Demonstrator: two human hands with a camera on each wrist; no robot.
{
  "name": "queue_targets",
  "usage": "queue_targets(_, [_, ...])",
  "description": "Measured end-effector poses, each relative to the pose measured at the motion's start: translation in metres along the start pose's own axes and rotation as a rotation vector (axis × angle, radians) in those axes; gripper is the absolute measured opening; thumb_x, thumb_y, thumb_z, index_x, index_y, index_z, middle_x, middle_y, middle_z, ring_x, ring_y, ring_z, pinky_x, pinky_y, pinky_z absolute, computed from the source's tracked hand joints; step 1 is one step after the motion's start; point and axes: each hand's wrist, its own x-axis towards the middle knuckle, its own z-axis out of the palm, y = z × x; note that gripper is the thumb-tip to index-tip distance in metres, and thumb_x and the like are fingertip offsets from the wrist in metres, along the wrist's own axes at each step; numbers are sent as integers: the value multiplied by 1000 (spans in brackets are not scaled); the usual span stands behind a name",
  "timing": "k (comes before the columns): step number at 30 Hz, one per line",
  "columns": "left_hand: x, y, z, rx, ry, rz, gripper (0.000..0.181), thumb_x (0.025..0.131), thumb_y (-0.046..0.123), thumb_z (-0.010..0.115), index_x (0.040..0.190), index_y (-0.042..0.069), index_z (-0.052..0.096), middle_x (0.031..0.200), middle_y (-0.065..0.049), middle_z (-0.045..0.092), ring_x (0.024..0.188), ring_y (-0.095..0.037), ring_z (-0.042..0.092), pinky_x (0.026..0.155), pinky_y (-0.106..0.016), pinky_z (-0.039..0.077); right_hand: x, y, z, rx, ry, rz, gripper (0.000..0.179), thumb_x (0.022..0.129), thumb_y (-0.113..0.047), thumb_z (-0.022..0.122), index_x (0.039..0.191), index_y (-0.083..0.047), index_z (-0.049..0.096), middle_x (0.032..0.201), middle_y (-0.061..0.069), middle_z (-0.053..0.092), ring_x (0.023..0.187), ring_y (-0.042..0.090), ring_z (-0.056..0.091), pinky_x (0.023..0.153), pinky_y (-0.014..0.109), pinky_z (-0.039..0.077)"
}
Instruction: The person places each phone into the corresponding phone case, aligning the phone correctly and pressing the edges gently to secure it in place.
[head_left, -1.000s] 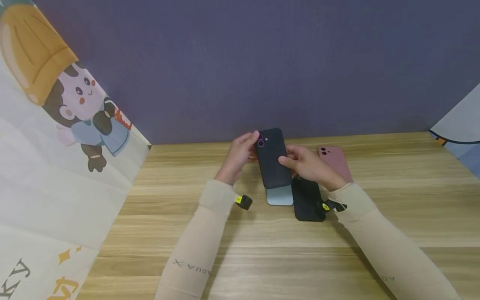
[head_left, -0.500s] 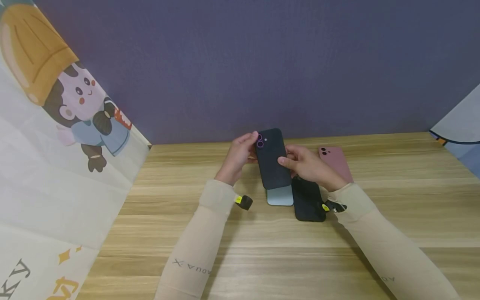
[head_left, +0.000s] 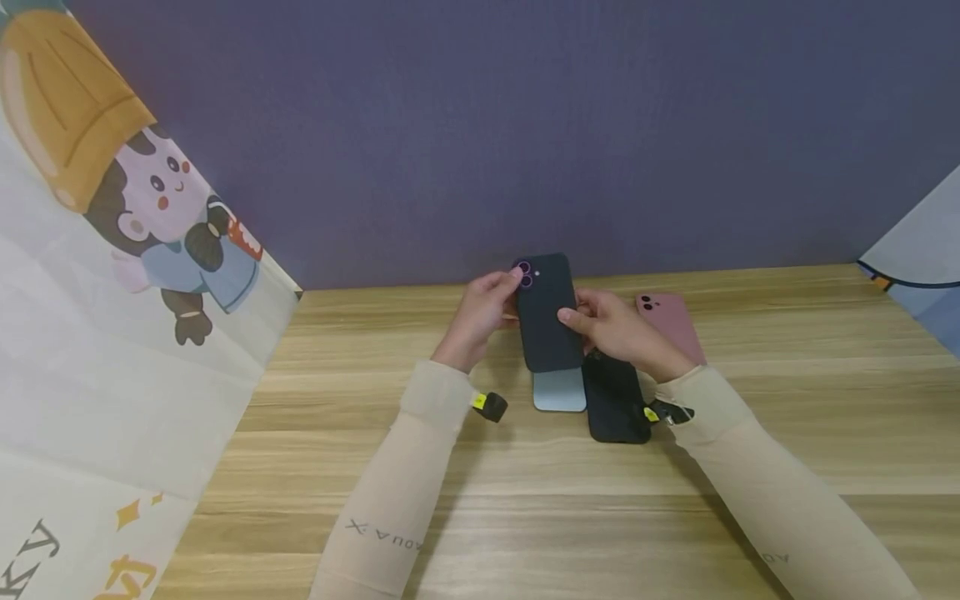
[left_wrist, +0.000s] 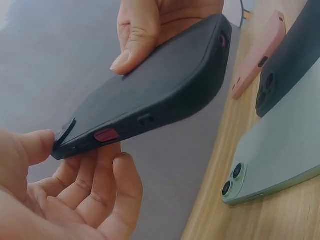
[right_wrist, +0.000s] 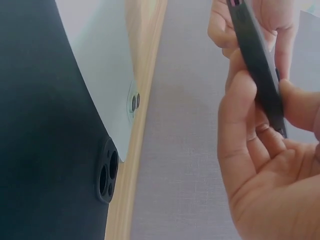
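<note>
Above the table, both hands hold a phone in a dark case [head_left: 550, 321], its back with purple-ringed lenses facing the head camera. My left hand [head_left: 480, 312] pinches the corner beside the lenses, thumb on the back and fingers underneath. Lower on the opposite long side, my right hand [head_left: 618, 329] grips it with the thumb over the back. In the left wrist view a pink button [left_wrist: 106, 134] shows through the case's side. Partly covered in the head view by the held phone, a pale green phone [head_left: 559, 392] lies lens side up on the table.
A black phone case [head_left: 615, 412] lies right of the pale green phone, under my right wrist. Farther right is a pink phone case [head_left: 672, 323], partly behind my right hand. The wood-grain table [head_left: 375, 333] ends at a dark blue-grey upright panel [head_left: 480, 142].
The held phone has shifted slightly up and right and turned a little more upright. My left hand moved slightly right with it; the right hand stays nearly in place.
</note>
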Motion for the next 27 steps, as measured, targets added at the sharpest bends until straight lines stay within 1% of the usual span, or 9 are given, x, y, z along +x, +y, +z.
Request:
queue_targets(2, [-1, 1, 0, -3, -5, -5, 30, 107, 35, 55, 98, 9, 66, 83, 2, 63, 77, -13, 62, 87, -44, 55, -1, -1, 0, 3, 16, 7, 34, 109, -22, 51, 135, -1, 56, 106, 18, 76, 78, 16, 72, 68, 36, 60])
queue_targets(4, [-1, 1, 0, 0, -9, -9, 28, 106, 33, 57, 103, 8, 67, 86, 1, 63, 79, -14, 62, 87, -43, 56, -1, -2, 0, 5, 30, 15, 35, 109, -23, 51, 135, 0, 56, 107, 19, 75, 77, 17, 71, 69, 36, 60])
queue_targets(9, [0, 2, 1, -2, -34, -15, 25, 105, 28, 60, 108, 5, 68, 90, 0, 65, 82, -15, 64, 83, -37, 58, -3, -2, -3, 22, 53, 23, 36, 109, -24, 50, 135, 1, 55, 110, 21, 74, 79, 16, 71, 69, 34, 60])
queue_targets(11, [1, 2, 2, -10, -44, -20, 23, 104, 25, 61, 108, 4, 67, 90, 1, 65, 82, -15, 64, 84, -39, 58, -4, -2, -5, 37, 53, 19, 36, 109, -24, 50, 135, 1, 55, 111, 22, 74, 81, 16, 72, 69, 33, 60])
queue_targets(16, [2, 1, 1, -28, -61, -35, 22, 103, 20, 62, 112, 1, 67, 91, 0, 65, 80, -15, 65, 91, -47, 57, -4, -4, -6, 63, 55, 10, 37, 109, -24, 49, 135, 1, 54, 113, 22, 73, 82, 15, 72, 70, 31, 60])
queue_targets(18, [1, 1, 0, -11, -76, -49, 24, 103, 20, 62, 115, 0, 67, 93, -1, 67, 81, -15, 65, 93, -48, 57, -4, -5, -5, 70, 61, 13, 38, 109, -25, 49, 136, 2, 53, 113, 22, 73, 83, 14, 72, 71, 30, 60])
queue_targets(21, [1, 0, 0, 42, -120, -79, 27, 103, 23, 62, 119, 1, 68, 97, -3, 69, 85, -16, 66, 96, -49, 57, -4, -5, -5, 87, 79, 27, 41, 109, -26, 48, 138, 4, 51, 115, 22, 72, 84, 12, 73, 74, 30, 61])
queue_targets(24, [1, -2, 0, 89, -170, -106, 28, 104, 26, 62, 118, 2, 69, 100, -4, 70, 89, -17, 66, 100, -53, 55, -3, -6, -6, 108, 99, 53, 42, 109, -28, 48, 138, 3, 50, 116, 22, 70, 87, 11, 74, 77, 31, 62])
queue_targets(27, [1, -4, 0, 107, -192, -117, 28, 104, 27, 62, 115, 3, 70, 98, -5, 69, 88, -17, 65, 102, -57, 53, -3, -6, -8, 114, 115, 68, 42, 110, -30, 47, 136, 3, 51, 115, 20, 68, 88, 13, 74, 79, 32, 62])
